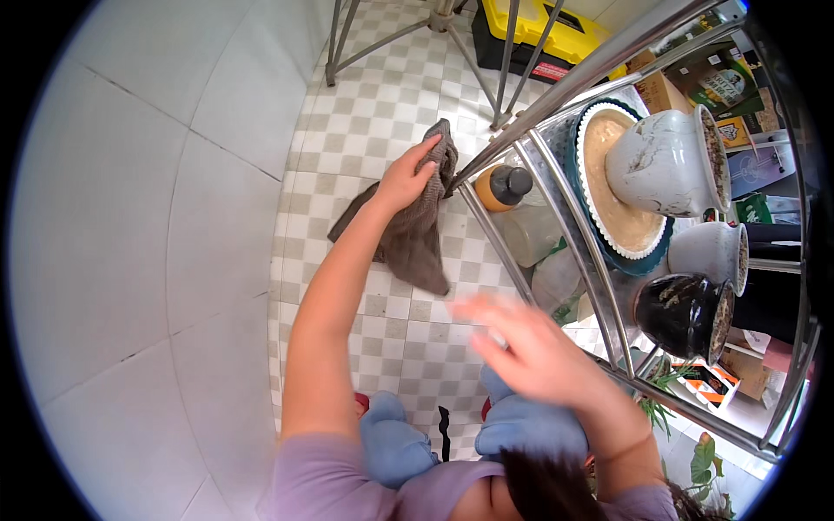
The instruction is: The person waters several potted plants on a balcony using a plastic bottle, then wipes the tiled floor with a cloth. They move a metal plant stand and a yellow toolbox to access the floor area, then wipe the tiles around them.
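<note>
My left hand (407, 177) grips the upper part of a dark brown cloth (420, 244). The cloth hangs in folds over the checkered tile floor (371, 352), close by the lower corner of a metal shelf rack (554, 98). Blurred by motion, my right hand (531, 352) is above my right knee, apart from the cloth, and nothing shows in its fingers. Part of the cloth's top edge is hidden under my left fingers.
White tiled wall (130, 247) runs along the left. The rack on the right holds a white ceramic pot (664, 163), a black glazed pot (681, 316) and an orange bottle with a dark cap (502, 187). Ahead are a metal stand (384, 45) and a yellow-and-black toolbox (547, 32).
</note>
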{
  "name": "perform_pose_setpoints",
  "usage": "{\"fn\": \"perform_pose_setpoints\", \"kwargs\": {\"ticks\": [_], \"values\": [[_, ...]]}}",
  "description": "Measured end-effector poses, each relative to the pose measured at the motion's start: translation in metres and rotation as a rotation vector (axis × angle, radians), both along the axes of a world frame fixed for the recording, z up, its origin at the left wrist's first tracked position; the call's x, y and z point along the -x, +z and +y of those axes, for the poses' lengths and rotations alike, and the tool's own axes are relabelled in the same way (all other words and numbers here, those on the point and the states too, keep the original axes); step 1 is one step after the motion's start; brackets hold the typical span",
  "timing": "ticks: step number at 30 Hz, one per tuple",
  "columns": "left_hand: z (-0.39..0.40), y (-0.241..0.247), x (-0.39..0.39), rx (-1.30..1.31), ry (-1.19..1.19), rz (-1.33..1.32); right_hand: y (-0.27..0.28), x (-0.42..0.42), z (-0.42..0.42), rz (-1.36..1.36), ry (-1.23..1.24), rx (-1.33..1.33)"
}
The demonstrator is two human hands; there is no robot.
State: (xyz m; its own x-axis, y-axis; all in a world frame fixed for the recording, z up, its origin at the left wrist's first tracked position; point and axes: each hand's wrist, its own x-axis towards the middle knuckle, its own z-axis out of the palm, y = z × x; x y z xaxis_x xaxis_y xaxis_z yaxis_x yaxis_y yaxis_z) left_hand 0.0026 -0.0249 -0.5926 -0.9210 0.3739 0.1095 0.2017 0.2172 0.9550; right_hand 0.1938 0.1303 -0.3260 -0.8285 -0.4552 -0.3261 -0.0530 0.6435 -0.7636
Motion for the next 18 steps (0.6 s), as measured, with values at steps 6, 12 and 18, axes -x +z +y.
{"fn": "perform_pose_setpoints", "kwargs": {"ticks": [6, 12, 18], "values": [[-0.006, -0.108, -0.044, 0.865, 0.146, 0.595, -0.192, 0.123, -0.100, 0.641, -0.175, -0.208], [-0.029, -0.072, -0.155, 0.583, -0.108, 0.132, -0.331, 0.056, -0.088, 0.514, -0.178, -0.367], [-0.066, -0.084, -0.308, 0.435, -0.330, 0.072, -0.320, -0.121, -0.108, 0.240, -0.285, -0.347]]}}
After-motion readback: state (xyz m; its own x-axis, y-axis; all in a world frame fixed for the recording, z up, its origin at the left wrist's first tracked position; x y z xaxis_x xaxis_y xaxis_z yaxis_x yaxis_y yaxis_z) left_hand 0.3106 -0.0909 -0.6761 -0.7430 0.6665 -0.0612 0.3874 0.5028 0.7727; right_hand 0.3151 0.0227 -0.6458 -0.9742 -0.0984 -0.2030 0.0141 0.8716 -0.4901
